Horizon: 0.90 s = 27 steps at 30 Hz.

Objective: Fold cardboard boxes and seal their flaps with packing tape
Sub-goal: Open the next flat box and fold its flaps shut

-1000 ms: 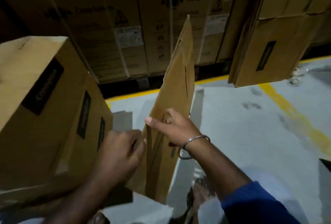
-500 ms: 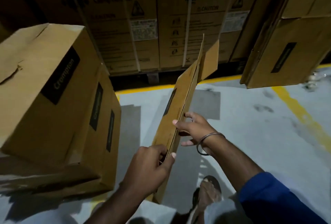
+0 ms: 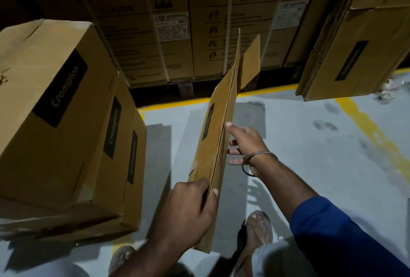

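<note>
A flattened brown cardboard box [image 3: 218,126] stands edge-on over the grey floor, with a black label on its left face and a flap sticking out at its far top. My left hand [image 3: 190,205] grips its near lower edge, thumb on the right side and fingers curled round the left. My right hand [image 3: 246,143], with a metal bangle on the wrist, holds the box's right edge halfway up, thumb on the edge and fingers behind it. No tape is in view.
A stack of assembled Crompton boxes [image 3: 55,110] stands on the left. Large strapped cartons [image 3: 199,21] line the back wall. Flat cartons [image 3: 355,55] lean at the right. A yellow floor line [image 3: 377,134] runs along the back and right. My sandalled foot [image 3: 259,228] is below.
The flat box has tilted from nearly broadside to edge-on, and its far flap has swung out. My right hand slid along the edge; my left hand shifted down to the near end.
</note>
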Each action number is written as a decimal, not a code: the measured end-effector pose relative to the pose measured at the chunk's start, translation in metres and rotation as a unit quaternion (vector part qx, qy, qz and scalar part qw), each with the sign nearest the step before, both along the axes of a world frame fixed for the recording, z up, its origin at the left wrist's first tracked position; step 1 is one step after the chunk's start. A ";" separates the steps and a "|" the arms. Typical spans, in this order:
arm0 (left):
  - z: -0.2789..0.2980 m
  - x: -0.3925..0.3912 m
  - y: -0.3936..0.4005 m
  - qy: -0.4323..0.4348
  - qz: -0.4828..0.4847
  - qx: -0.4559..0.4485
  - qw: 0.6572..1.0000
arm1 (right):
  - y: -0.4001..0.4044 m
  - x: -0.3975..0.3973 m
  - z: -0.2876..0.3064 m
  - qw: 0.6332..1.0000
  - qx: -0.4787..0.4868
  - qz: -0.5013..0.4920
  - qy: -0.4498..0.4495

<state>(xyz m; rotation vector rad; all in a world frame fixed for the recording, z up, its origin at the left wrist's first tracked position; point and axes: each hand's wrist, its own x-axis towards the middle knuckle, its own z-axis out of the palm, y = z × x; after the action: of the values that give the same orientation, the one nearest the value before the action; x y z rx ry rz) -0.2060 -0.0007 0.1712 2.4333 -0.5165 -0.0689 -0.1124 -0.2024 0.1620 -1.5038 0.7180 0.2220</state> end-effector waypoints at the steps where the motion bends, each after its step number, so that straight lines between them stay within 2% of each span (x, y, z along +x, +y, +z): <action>1: 0.000 0.000 -0.001 0.000 -0.001 -0.001 1.000 | 0.001 0.001 -0.001 1.000 -0.001 0.001 -0.004; 7: 0.004 -0.003 0.001 -0.006 -0.003 0.002 1.000 | 0.011 -0.001 -0.001 0.999 -0.025 0.016 -0.024; 14: 0.002 -0.004 0.005 0.013 0.005 -0.019 1.000 | 0.013 -0.001 -0.004 1.000 -0.004 0.009 -0.025; 19: 0.001 -0.004 0.004 0.014 0.001 -0.016 1.000 | 0.011 0.000 -0.003 0.999 -0.034 0.006 -0.033; 23: 0.000 -0.007 0.000 0.031 -0.006 -0.015 0.999 | 0.009 0.002 0.005 0.987 -0.136 0.004 -0.083; 27: -0.001 -0.010 -0.002 0.027 -0.002 -0.002 1.000 | 0.003 0.004 0.008 0.943 -0.306 0.051 -0.124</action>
<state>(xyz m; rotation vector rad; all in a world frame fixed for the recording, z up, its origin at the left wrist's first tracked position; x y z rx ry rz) -0.2157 -0.0025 0.1704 2.4187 -0.4961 -0.1348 -0.1087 -0.1997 0.1696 -2.1196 0.5256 -0.1309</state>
